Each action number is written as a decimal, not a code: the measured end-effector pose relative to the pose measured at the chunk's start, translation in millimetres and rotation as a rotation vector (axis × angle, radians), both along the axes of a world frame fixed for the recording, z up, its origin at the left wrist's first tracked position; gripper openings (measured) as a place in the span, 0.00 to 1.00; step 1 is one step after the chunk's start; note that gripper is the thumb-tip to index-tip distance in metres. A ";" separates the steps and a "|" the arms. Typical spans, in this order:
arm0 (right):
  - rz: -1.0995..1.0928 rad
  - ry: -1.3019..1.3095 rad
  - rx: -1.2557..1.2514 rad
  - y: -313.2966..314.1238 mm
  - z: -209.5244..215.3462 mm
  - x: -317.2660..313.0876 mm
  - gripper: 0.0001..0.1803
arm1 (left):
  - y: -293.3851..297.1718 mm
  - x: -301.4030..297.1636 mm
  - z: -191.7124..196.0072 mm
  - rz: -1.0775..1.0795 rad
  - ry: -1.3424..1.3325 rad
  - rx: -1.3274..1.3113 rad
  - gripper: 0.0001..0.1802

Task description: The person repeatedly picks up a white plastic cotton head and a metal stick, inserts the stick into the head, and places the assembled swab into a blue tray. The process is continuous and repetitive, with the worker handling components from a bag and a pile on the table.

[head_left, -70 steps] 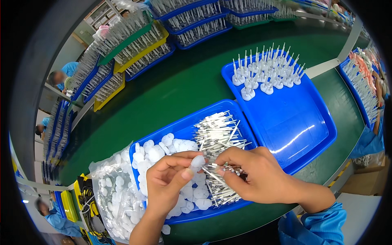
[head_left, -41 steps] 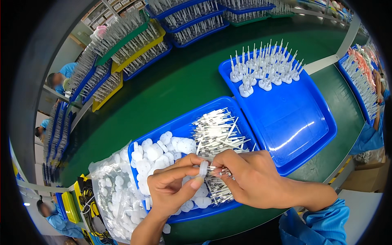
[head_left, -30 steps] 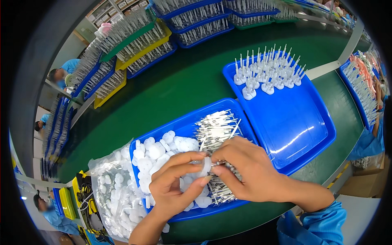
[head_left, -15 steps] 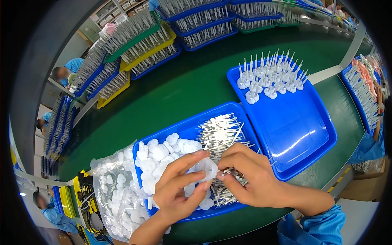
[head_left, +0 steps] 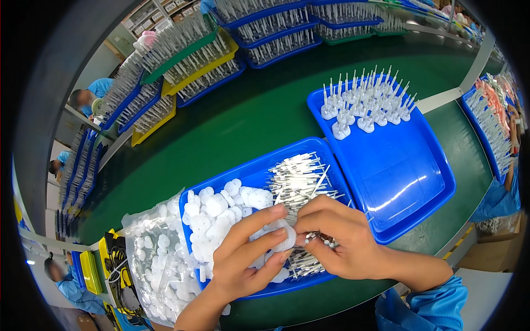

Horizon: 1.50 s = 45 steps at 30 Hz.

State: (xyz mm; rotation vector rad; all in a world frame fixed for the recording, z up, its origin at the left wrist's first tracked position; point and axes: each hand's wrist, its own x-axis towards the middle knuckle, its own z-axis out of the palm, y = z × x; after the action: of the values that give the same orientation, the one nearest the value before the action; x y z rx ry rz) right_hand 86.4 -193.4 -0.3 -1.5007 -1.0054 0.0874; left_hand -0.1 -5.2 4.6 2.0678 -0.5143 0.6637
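Note:
My left hand [head_left: 243, 254] pinches a white round plastic cap [head_left: 286, 238] between thumb and fingers. My right hand [head_left: 342, 234] meets it from the right, holding a thin white pin against the cap; the pin is mostly hidden by my fingers. Both hands hover over a near blue tray [head_left: 251, 174] that holds a heap of white caps [head_left: 215, 212] on its left and a pile of white pins [head_left: 301, 179] on its right. A second blue tray [head_left: 408, 182] to the right carries several assembled caps with upright pins [head_left: 364, 107] at its far end.
A clear plastic bag of white caps [head_left: 157, 259] lies left of the near tray on the green table [head_left: 237, 118]. Blue, yellow and green trays of upright pins [head_left: 193, 52] line the far edge. Other people in blue sit at the left [head_left: 91, 94].
My hands stayed over the near tray, drawing slightly toward me. The cap and pin came together between my fingers, with the cap now turned flat toward the camera.

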 end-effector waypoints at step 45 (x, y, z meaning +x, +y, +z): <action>0.091 0.001 -0.314 -10.0 11.7 14.2 0.09 | 10.0 -0.2 -7.2 -0.076 0.433 -0.623 0.16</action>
State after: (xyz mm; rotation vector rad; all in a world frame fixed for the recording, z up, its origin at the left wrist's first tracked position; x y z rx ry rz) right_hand 100.6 -203.3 11.4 -1.7376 -1.0953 0.3235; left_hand -0.3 4.7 -2.7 1.5236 -0.1084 0.2629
